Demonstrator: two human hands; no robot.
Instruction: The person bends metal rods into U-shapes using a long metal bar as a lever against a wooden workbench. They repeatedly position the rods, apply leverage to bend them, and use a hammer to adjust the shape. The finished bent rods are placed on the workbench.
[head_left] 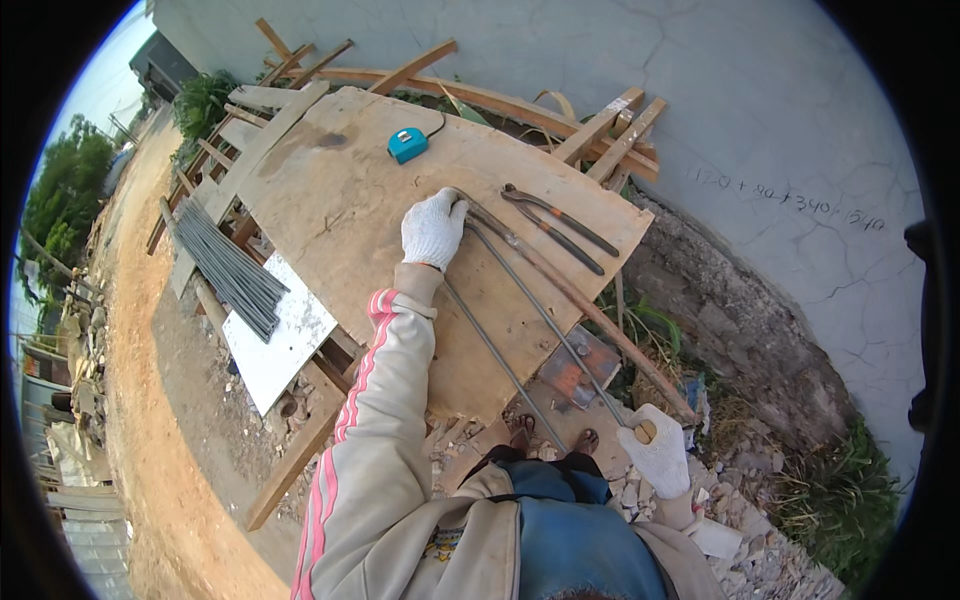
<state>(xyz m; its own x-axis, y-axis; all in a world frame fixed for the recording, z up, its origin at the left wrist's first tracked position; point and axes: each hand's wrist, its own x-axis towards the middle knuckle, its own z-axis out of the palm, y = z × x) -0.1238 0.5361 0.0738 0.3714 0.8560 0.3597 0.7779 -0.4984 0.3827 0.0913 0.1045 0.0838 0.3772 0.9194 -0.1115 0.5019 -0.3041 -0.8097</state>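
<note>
My left hand (433, 230), in a white knit glove, is closed over the board at the upper end of a thin grey steel rod (535, 308). A second thin rod length (497, 352) runs down from below that hand; whether both are one bent piece is hidden. The head of a long rusty bar (590, 303) lies against my left fingers. Lower right, my gloved right hand (662, 462) is closed around the thin rod's near end, with a small tan patch showing at its fingers. Orange-and-black handled pincers (562, 228) lie right of the bar.
A teal tape measure (408, 145) sits at the far part of the plywood board (330, 210). Cut grey rods (228, 265) are bundled at left, beside a white panel (275, 335). Wooden beams and a cracked wall (760, 110) stand behind. Rubble (740, 500) covers the ground at right.
</note>
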